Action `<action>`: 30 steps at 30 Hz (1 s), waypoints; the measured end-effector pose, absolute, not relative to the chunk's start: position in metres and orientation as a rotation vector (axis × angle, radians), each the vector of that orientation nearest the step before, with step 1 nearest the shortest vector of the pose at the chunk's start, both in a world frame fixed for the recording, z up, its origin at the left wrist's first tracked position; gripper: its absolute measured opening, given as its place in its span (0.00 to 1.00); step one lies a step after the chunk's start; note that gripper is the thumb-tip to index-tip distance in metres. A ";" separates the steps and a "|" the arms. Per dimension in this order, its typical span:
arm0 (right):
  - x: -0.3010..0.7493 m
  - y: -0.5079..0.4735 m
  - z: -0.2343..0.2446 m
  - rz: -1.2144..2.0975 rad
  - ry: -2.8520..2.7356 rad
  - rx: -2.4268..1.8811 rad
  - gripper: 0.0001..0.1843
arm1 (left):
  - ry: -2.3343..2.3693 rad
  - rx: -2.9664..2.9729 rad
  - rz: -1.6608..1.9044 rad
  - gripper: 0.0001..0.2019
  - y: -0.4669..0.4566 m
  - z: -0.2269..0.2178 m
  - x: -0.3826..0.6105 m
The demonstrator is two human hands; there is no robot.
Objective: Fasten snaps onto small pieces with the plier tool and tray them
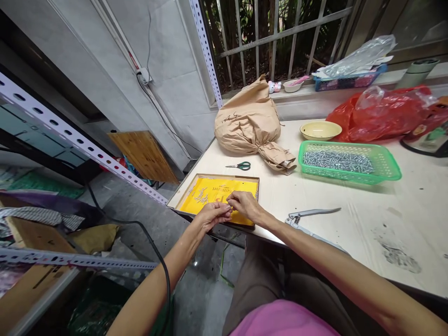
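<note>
Metal pieces (200,196) lie scattered across the yellow sheet (246,187) in a shallow tray (227,177) at the table's edge. Above it, left hand (216,214) and right hand (242,203) nearly meet, fingers pinched together; anything between them is too small to tell.

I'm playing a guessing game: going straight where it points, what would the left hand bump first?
Probably the right hand, very close ahead of the left hand; whether they touch is unclear.
</note>
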State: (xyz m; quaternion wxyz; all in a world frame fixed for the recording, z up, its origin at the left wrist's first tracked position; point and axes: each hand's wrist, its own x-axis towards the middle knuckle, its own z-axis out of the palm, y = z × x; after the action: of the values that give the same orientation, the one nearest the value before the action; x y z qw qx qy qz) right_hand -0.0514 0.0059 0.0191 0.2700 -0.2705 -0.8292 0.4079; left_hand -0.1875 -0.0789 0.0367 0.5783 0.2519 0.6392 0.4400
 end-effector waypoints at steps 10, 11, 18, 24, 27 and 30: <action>0.015 0.018 0.020 0.683 -2.372 -0.686 0.13 | 1.877 0.956 1.191 0.14 -0.083 0.042 -0.180; 0.033 0.017 0.021 0.668 -2.369 -0.711 0.13 | 1.888 1.038 1.160 0.12 -0.083 0.044 -0.172; 0.153 -0.013 -0.006 0.510 -2.478 -1.116 0.14 | 1.622 1.213 0.813 0.07 -0.070 0.043 -0.082; 0.188 -0.026 -0.023 0.347 -2.569 -1.243 0.13 | 1.621 1.309 0.706 0.08 -0.051 0.030 -0.036; 0.189 -0.022 -0.022 0.292 -2.605 -1.245 0.13 | 1.558 1.211 0.676 0.08 -0.042 0.022 -0.030; 0.190 -0.013 -0.021 0.221 -2.632 -1.268 0.13 | 1.680 1.328 0.579 0.05 -0.033 0.014 -0.029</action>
State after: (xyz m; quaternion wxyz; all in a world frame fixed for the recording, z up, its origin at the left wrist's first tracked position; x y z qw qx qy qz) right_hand 0.1899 -0.0127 -0.0206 0.1055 -0.4304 -0.8933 0.0749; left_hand -0.0293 -0.0332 0.0139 0.4454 0.5358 0.6782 0.2336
